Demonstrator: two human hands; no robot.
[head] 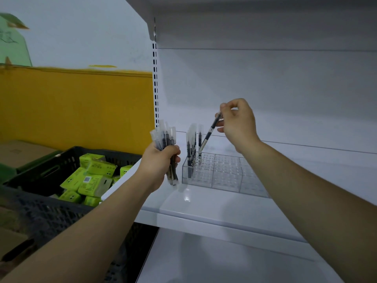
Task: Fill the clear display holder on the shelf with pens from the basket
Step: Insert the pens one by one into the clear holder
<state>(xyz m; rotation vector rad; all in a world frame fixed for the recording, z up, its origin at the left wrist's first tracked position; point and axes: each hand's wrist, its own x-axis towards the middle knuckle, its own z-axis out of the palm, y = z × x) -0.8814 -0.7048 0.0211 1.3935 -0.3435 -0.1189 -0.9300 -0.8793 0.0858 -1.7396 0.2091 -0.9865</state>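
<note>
Pen bundle (164, 137) midsection inside left hand (159, 162)

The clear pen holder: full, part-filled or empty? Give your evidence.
Part-filled. A few pens stand at the left end of the holder; its other holes are bare.

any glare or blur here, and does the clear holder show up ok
Head view: dim, flat light; one small glare spot on the shelf in front of the clear holder, which reads faint against white; wide-angle bowing at the edges.

Single head-worn wide-angle view, forward and slightly downward, close to the white shelf (204, 203), basket (40, 217) at left.
</note>
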